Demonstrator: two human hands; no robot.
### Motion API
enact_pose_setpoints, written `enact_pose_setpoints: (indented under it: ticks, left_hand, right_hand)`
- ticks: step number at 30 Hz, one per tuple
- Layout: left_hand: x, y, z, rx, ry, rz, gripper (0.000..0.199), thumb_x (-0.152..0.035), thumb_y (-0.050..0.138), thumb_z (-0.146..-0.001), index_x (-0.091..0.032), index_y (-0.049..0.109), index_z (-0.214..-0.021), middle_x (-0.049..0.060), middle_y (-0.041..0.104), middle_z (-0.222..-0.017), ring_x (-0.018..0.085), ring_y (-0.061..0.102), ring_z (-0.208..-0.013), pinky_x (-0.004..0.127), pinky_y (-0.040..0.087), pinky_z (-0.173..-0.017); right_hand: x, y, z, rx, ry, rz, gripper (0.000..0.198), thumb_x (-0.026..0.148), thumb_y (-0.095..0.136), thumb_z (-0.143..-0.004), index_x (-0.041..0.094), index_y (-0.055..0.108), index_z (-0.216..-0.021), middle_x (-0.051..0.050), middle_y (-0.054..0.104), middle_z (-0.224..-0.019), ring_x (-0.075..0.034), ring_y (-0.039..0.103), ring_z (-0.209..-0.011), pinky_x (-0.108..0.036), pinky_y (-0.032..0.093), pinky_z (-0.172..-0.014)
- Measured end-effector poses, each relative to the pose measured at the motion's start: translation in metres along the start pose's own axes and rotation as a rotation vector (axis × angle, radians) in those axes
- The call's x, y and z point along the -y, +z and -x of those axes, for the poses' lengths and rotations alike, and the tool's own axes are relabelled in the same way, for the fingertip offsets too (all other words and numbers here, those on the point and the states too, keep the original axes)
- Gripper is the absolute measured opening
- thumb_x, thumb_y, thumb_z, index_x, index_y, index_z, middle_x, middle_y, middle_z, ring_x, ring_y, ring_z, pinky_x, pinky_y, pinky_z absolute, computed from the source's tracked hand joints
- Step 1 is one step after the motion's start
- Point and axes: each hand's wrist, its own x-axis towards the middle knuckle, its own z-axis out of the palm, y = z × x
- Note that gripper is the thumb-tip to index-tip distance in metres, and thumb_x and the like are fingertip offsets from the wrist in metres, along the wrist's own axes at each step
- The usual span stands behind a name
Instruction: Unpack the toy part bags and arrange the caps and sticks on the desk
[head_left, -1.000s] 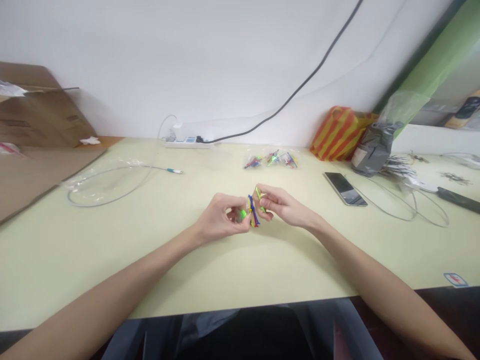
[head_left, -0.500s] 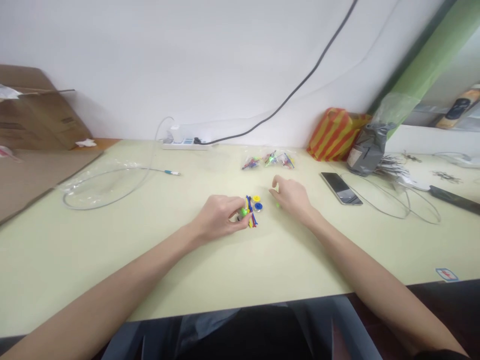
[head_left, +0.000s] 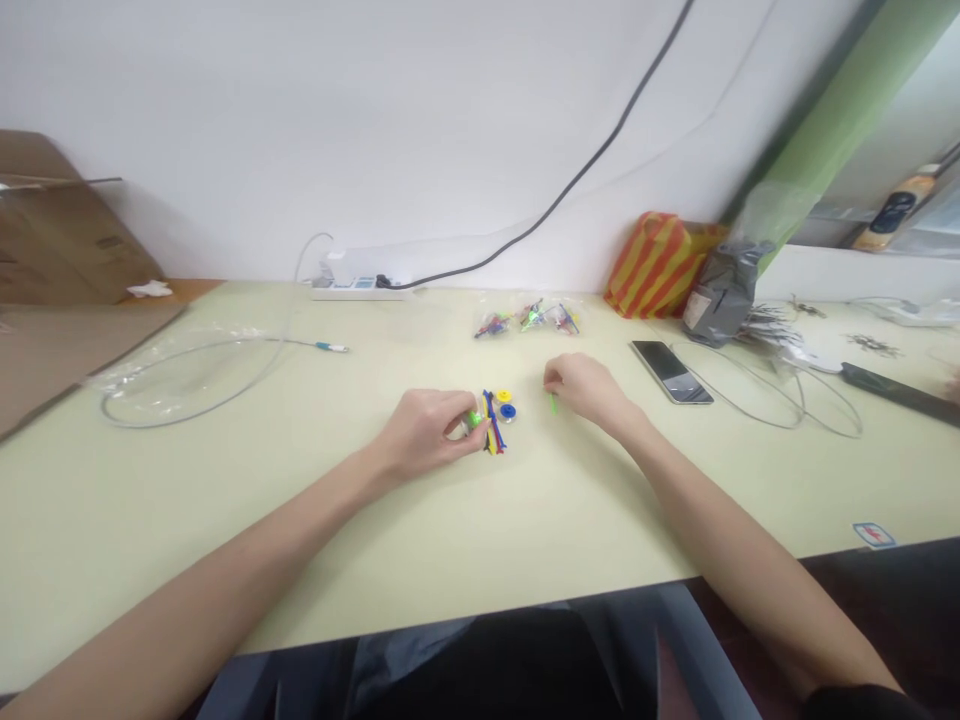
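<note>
My left hand [head_left: 426,430] is closed at the middle of the table, thumb and forefinger pinched around a small bright green piece [head_left: 474,419]. Right against its fingertips lies a row of thin coloured sticks [head_left: 495,428] in blue, yellow and red. Just beyond them sit a yellow disc [head_left: 504,397] and a blue disc [head_left: 508,412]. Farther right, my right hand [head_left: 583,386] has its fingers pinched together on a thin green stick [head_left: 553,404] whose lower end shows under the fingertips. Both green pieces are partly hidden by fingers.
Clear bags of coloured parts [head_left: 531,316] lie toward the wall. A phone [head_left: 671,372] and a white cable are to the right, near a striped bag [head_left: 660,265]. A power strip [head_left: 360,290] stands at the wall; cardboard [head_left: 67,340] occupies the far left.
The right hand's fingers have closed together, and more of the green stick shows below them. My left hand stays beside the sticks. The whole view has shifted slightly.
</note>
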Motion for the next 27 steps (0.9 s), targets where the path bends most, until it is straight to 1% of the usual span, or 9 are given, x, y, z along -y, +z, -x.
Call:
enact_pose_setpoints:
  ticks: [4,9,12,15,18,20,23,25,27]
  left_hand:
    - [0.001,0.000,0.000,-0.002,-0.011,-0.001,0.019,-0.025,0.061,-0.090,-0.019,0.057,-0.073,-0.007,0.044,-0.055,0.008,0.042,-0.048,0.023,0.031,-0.050]
    - [0.002,0.000,0.000,0.006,-0.033,0.001,0.016,-0.024,0.061,-0.089,-0.019,0.058,-0.074,-0.008,0.045,-0.054,0.008,0.043,-0.048,0.022,0.032,-0.051]
    - [0.002,-0.001,0.000,0.017,-0.051,0.008,0.015,-0.024,0.060,-0.090,-0.019,0.059,-0.075,-0.008,0.046,-0.054,0.008,0.044,-0.048,0.022,0.033,-0.052]
    - [0.001,-0.001,0.000,0.018,-0.038,0.009,0.016,-0.024,0.060,-0.090,-0.019,0.059,-0.075,-0.008,0.046,-0.054,0.008,0.044,-0.047,0.022,0.033,-0.051]
    - [0.002,-0.001,0.000,0.018,-0.029,0.002,0.016,-0.024,0.059,-0.091,-0.019,0.059,-0.075,-0.008,0.046,-0.054,0.008,0.044,-0.047,0.022,0.033,-0.052]
    - [0.002,0.000,0.001,0.016,-0.030,-0.002,0.017,-0.025,0.059,-0.091,-0.019,0.059,-0.075,-0.007,0.046,-0.054,0.008,0.044,-0.048,0.022,0.032,-0.051]
    - [0.003,0.001,0.001,0.007,-0.034,-0.007,0.020,-0.026,0.059,-0.091,-0.019,0.058,-0.073,-0.007,0.046,-0.054,0.008,0.043,-0.047,0.023,0.031,-0.051]
    - [0.004,0.002,0.001,0.007,-0.039,-0.009,0.021,-0.026,0.059,-0.091,-0.019,0.057,-0.072,-0.007,0.046,-0.054,0.009,0.043,-0.047,0.023,0.031,-0.051]
    - [0.004,0.002,0.001,0.011,-0.045,-0.007,0.022,-0.027,0.060,-0.091,-0.019,0.057,-0.071,-0.007,0.046,-0.054,0.009,0.043,-0.047,0.023,0.031,-0.051]
  right_hand:
    - [-0.001,0.001,0.001,-0.019,-0.051,0.019,0.021,0.009,0.057,-0.085,0.019,0.074,-0.092,-0.010,0.075,-0.101,-0.023,0.066,-0.095,-0.029,0.038,-0.071]
    - [-0.007,0.003,-0.004,-0.038,-0.029,0.027,0.022,0.007,0.056,-0.084,0.018,0.073,-0.092,-0.010,0.074,-0.102,-0.023,0.066,-0.096,-0.028,0.038,-0.070]
    - [-0.012,0.006,-0.009,-0.051,0.007,0.038,0.022,0.007,0.055,-0.087,0.017,0.073,-0.094,-0.011,0.074,-0.104,-0.023,0.065,-0.097,-0.028,0.038,-0.070]
    - [-0.014,0.008,-0.011,-0.059,0.027,0.056,0.019,0.009,0.055,-0.090,0.016,0.072,-0.095,-0.012,0.073,-0.106,-0.024,0.065,-0.098,-0.028,0.037,-0.069]
    - [-0.014,0.007,-0.011,-0.066,0.012,0.070,0.015,0.012,0.056,-0.093,0.016,0.071,-0.094,-0.012,0.073,-0.104,-0.024,0.065,-0.097,-0.029,0.035,-0.068]
    - [-0.011,0.004,-0.009,-0.105,-0.006,0.063,0.015,0.014,0.055,-0.095,0.017,0.069,-0.093,-0.012,0.072,-0.102,-0.025,0.064,-0.095,-0.029,0.034,-0.068]
    - [-0.001,-0.002,-0.003,-0.225,-0.073,-0.053,0.013,0.019,0.055,-0.097,0.017,0.066,-0.091,-0.010,0.071,-0.100,-0.023,0.062,-0.093,-0.030,0.036,-0.071]
    - [0.011,-0.005,0.004,-0.291,-0.167,-0.183,0.012,0.021,0.056,-0.098,0.018,0.064,-0.090,-0.008,0.069,-0.097,-0.021,0.060,-0.089,-0.030,0.038,-0.074]
    - [0.026,-0.003,0.011,-0.321,-0.270,-0.277,0.011,0.020,0.057,-0.099,0.018,0.063,-0.089,-0.006,0.067,-0.095,-0.019,0.058,-0.087,-0.029,0.039,-0.076]
